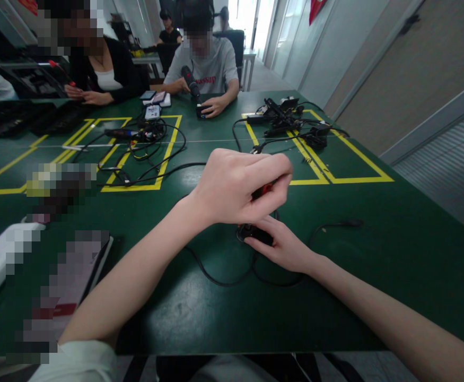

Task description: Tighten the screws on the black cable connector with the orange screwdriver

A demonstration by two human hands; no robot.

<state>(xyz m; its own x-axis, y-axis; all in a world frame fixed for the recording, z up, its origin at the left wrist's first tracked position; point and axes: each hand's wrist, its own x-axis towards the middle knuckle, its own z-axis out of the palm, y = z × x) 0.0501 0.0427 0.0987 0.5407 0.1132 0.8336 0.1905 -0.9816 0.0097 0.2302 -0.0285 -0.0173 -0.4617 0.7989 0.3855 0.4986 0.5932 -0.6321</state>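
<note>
In the middle of the head view, my left hand (243, 185) is closed round a black-and-red handle (266, 188). The fingers cover most of it, so the exact kind of tool cannot be made out. Directly below, my right hand (281, 246) grips a small black box-shaped device (261, 235) against the green table. Its far side is hidden under my left hand. A thin black cable (224, 285) loops on the tabletop around my hands, and a cable end with a black plug (355, 223) lies to the right.
Tangled black cables and adapters (283, 119) lie at the back right, with more cables (144, 132) at the back left. Yellow tape (359, 180) marks the green table (375, 276). A phone (72, 281) and a white device (5, 254) lie left. Across sits a person (206, 66) holding a black tool.
</note>
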